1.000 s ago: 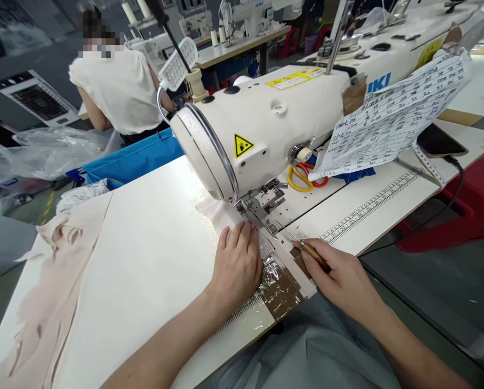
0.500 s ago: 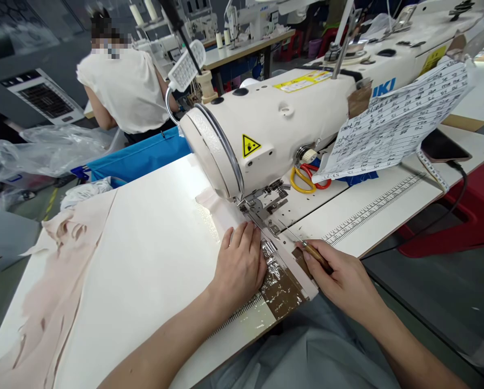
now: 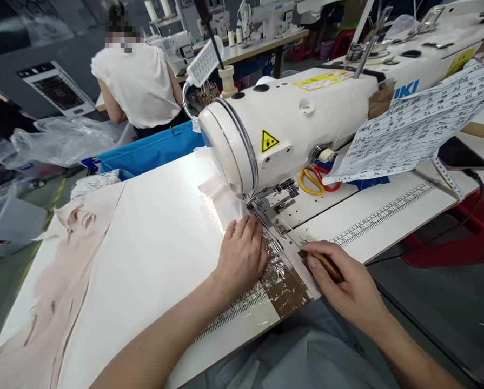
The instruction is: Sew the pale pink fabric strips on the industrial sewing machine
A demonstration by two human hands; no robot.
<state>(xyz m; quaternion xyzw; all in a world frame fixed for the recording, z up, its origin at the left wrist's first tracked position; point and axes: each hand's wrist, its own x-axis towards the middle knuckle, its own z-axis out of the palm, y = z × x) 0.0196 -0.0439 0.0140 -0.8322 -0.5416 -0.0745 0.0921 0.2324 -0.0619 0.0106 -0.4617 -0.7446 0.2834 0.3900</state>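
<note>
Pink strip [image 3: 297, 263], reaching the front edge of the table [image 3: 152, 243], looks light, limp: best pinched by its sides. Left hand [image 3: 242, 254] rests flat; right hand [image 3: 353, 286] grasps an awl [image 3: 331, 268].

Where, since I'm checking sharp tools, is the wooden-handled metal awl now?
In the head view, right of centre, the wooden-handled metal awl is held in the person's right hand, beside the pale pink fabric strip, pointing toward the white sewing machine.
</note>
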